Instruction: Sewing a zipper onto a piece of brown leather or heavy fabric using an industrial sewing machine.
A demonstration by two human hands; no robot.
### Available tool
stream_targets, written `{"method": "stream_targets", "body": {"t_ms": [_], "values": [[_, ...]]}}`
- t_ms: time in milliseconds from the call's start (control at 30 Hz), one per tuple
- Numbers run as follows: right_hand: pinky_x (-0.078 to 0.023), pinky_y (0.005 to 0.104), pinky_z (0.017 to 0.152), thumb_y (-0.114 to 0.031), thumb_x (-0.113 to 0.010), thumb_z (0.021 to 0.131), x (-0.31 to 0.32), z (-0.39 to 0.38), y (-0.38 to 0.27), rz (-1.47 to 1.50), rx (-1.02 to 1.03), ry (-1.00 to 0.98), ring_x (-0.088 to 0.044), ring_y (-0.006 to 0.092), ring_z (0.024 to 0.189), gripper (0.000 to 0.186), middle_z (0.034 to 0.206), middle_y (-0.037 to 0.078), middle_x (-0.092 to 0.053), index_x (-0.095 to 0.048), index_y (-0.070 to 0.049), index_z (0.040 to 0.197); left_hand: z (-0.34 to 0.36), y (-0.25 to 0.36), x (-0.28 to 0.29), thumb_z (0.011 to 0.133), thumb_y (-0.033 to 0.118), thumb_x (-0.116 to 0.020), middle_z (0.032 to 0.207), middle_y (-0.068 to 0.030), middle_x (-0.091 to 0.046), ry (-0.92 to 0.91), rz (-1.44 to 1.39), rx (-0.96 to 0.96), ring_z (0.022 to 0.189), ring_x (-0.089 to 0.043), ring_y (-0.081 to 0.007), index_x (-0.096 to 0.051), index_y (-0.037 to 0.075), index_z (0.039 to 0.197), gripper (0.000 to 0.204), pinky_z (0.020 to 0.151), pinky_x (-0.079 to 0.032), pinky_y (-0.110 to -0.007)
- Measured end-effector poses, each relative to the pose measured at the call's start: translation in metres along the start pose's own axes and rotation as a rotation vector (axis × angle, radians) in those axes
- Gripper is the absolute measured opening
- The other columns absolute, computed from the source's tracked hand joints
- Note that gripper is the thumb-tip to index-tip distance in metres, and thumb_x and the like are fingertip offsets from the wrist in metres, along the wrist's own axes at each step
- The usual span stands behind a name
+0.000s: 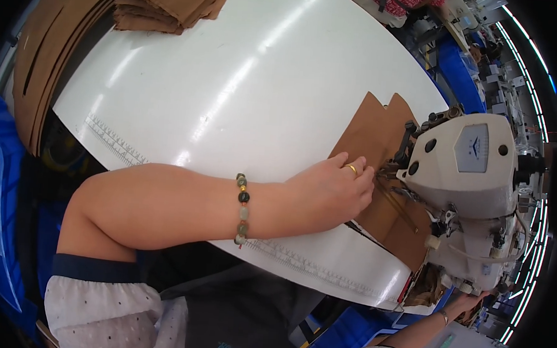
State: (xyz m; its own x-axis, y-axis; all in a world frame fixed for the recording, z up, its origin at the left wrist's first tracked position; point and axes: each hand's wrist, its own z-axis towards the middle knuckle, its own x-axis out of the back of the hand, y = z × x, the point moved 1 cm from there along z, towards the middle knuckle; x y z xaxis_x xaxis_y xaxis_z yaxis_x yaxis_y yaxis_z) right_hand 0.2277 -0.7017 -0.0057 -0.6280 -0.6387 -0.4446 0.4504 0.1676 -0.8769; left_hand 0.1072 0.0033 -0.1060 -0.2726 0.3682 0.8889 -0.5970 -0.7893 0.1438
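Flat brown fabric panel (359, 133) pressed by half-curled left hand (331, 195); right hand (466, 303) obscured; grips untellable; skew risked by uneven pressure.

From here, a sewing machine (464, 166) at the right end of the white bench (169, 91) partly masks the right hand (468, 302); the needle is indistinct. The left hand (338, 193) covers part of a brown panel (372, 125), its thumb out of sight. A brown stack (174, 2) at the far left corner is cropped; near-edge ruler marks (311, 268) are too fine to read.
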Motion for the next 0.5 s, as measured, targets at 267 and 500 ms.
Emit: {"method": "stream_targets", "body": {"t_ms": [267, 500], "values": [[-0.056, 0.0397, 0.088, -0.019, -0.052, 0.108, -0.105, -0.284, 0.008, -0.696, 1.220, -0.544, -0.069, 0.0287, 0.101, 0.033, 0.107, 0.020, -0.072, -0.070, 0.009, 0.108, 0.004, -0.004, 0.000, 0.097, 0.026, -0.065, 0.143, -0.0205, -0.059, -0.025, -0.081, -0.027, 0.133, -0.057, -0.0357, -0.064, -0.003, 0.130, 0.044, 0.110, -0.048, -0.045], [-0.055, 0.0438, 0.090, -0.019, -0.079, 0.083, -0.215, -0.403, 0.082, -0.952, 0.756, -1.465, -0.068, 0.0350, 0.101, 0.031, 0.107, 0.013, -0.071, -0.074, -0.005, 0.110, 0.011, 0.008, 0.012, 0.095, 0.029, -0.071, 0.142, -0.0179, -0.060, -0.074, -0.004, -0.011, 0.134, -0.058, -0.0335, -0.064, 0.000, 0.130, 0.046, 0.107, -0.052, -0.043]]}}
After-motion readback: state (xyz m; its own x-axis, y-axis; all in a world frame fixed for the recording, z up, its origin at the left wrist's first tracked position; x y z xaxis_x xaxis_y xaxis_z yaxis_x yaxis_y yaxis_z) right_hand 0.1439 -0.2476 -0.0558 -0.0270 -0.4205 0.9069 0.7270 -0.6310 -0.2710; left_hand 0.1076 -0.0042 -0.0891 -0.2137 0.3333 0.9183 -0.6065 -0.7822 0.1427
